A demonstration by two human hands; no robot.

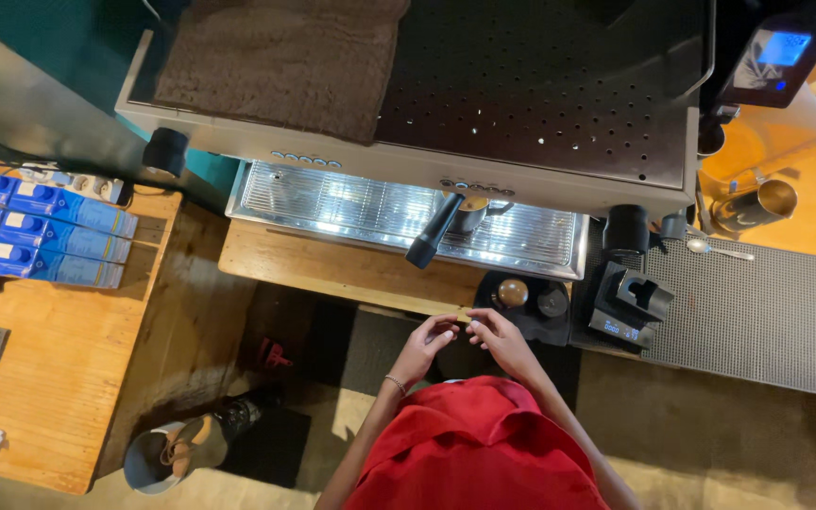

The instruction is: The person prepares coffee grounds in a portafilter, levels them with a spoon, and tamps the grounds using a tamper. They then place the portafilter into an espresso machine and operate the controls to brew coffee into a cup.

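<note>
- The person's left hand (pixel 430 335) and right hand (pixel 493 332) are held close together in front of the red shirt (pixel 474 444), fingertips almost touching.
- The grip of each hand is loosely curled. It is too small to tell if the fingers pinch anything, so it cannot be told whether either grip is shut on something.
- A thin bracelet (pixel 396 382) sits on the left wrist.
- The nearest thing to the hands is a round brown wooden-topped coffee tamper (pixel 512 292). It stands on a black rubber mat (pixel 524 324) at the edge of the wooden tabletop (pixel 332 264). It is just beyond the right hand's fingers, near but not touching.
- A round black disc tool (pixel 552 302) sits beside the tamper on the same mat.
- To the right of the mat stands a small black scale with a blue lit screen (pixel 627 312).
- Farther back is the big silver coffee machine (pixel 427 94), with a black handle (pixel 433 231) sticking out over its shiny drip tray (pixel 351 203). A small steel cup (pixel 469 215) stands on the tray by the handle.
- A brown cloth (pixel 280 61) lies on top of the machine.
- Blue and white cartons (pixel 40 231) lie in a row on a wooden side table (pixel 59 378) at the left, well apart from the hands.
</note>
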